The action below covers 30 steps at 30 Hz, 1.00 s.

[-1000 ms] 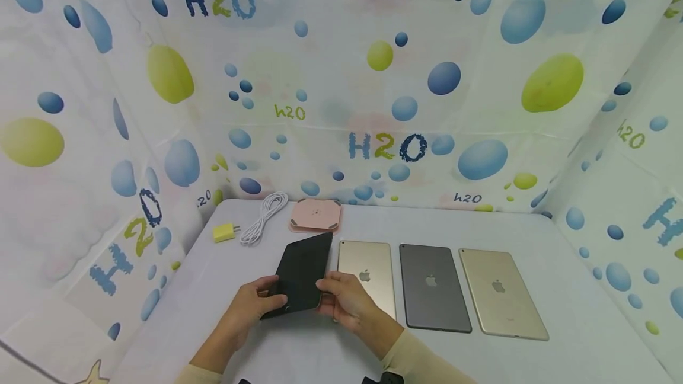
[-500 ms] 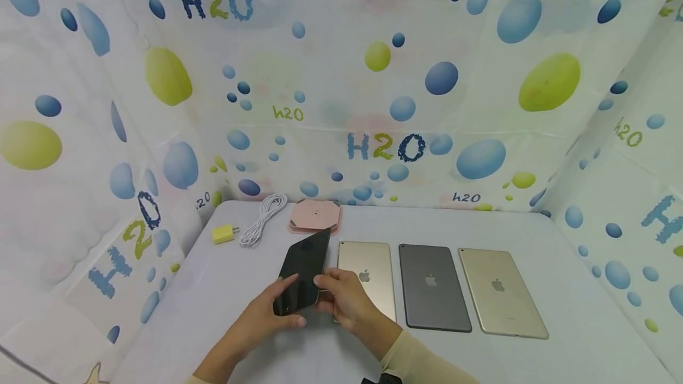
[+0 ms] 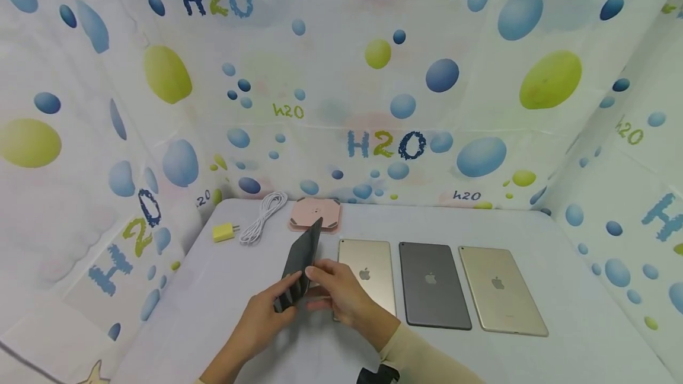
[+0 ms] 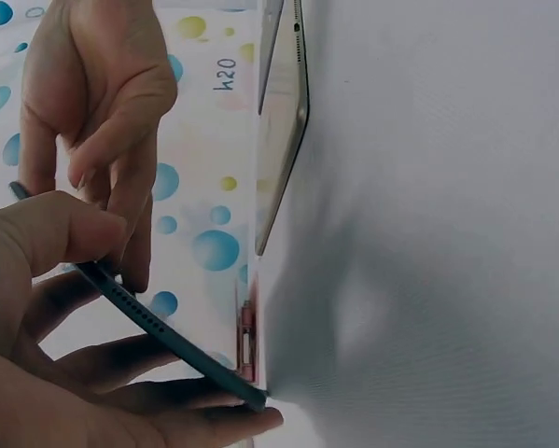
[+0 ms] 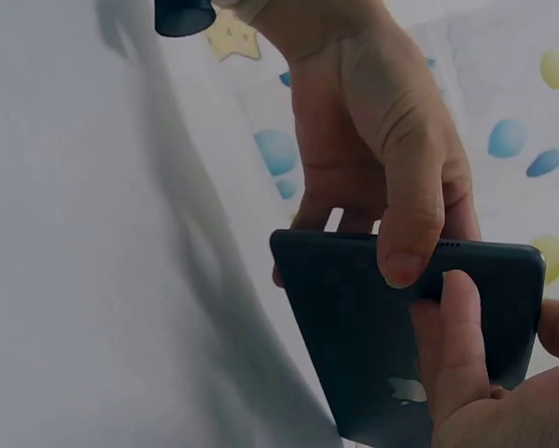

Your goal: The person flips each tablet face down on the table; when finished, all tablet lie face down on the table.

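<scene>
Both hands hold a dark tablet (image 3: 302, 251), steeply tilted above the table. My left hand (image 3: 262, 314) grips its lower end; in the left wrist view its fingers spread along one side of the tablet (image 4: 158, 325) with the thumb on the other. My right hand (image 3: 345, 296) pinches the right edge, thumb on the screen side and fingers behind. In the right wrist view the back of the tablet (image 5: 335, 317) shows an Apple logo, with fingertips against that face. To the right lie a gold tablet (image 3: 373, 253), partly hidden by the right hand, a grey tablet (image 3: 434, 295) and another gold tablet (image 3: 504, 298), backs up.
A pink square stand (image 3: 315, 213) sits at the back, behind the held tablet. Left of it are a coiled white cable (image 3: 264, 218) and a yellow charger plug (image 3: 224, 232). A patterned curtain (image 3: 331, 76) encloses the white table (image 3: 576, 289) at the back and sides.
The held tablet has turned more edge-on and shifted slightly left. The left hand has moved its grip round the lower end; the right hand has come left with the edge.
</scene>
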### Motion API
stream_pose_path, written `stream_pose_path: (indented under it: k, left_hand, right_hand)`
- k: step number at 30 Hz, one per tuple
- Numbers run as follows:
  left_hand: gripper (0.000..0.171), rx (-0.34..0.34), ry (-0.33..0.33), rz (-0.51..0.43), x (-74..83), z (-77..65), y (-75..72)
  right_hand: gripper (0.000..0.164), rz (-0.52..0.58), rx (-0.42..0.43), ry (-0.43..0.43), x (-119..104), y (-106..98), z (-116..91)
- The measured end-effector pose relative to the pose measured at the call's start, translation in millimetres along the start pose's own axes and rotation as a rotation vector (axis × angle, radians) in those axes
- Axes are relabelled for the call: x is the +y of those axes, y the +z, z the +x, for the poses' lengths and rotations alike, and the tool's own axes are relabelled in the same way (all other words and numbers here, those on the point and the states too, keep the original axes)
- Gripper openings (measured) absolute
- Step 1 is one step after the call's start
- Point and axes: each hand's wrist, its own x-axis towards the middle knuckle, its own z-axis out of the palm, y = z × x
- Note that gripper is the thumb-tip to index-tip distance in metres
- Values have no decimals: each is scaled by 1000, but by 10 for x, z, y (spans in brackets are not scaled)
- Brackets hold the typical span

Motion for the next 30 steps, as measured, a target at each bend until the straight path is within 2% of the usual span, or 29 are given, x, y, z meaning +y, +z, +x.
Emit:
stream_pose_path:
  k: [5,10,14,17,20,25,28,30]
  left_hand:
    - [69,23,-11,-82,-18,-1,20]
    - [76,25,-3,-212,-62,-23,33]
    - [84,36,-38,-324,-89,-28,24]
    - [85,61,-108,-457,-118,-19,1]
    - [85,95,-154,-646,-163,-14,-24]
    - [74,149,-168,-926,-212,-18,-47]
    - [60,173,-147,-1034,-203,-23,-60]
    - [58,175,-125,-1108,-191,-23,-70]
  right_hand:
    - [51,-38,-26,14,-62,41,74]
    - [48,-62,-62,24,-36,79,130]
    - [45,-84,-110,36,18,97,174]
    - [43,-106,-141,51,57,106,196]
    - [41,-127,-151,56,82,115,192]
    - [41,-102,-49,48,125,112,155]
    - [45,-69,48,50,161,101,145]
    - [45,-48,83,55,179,93,145]
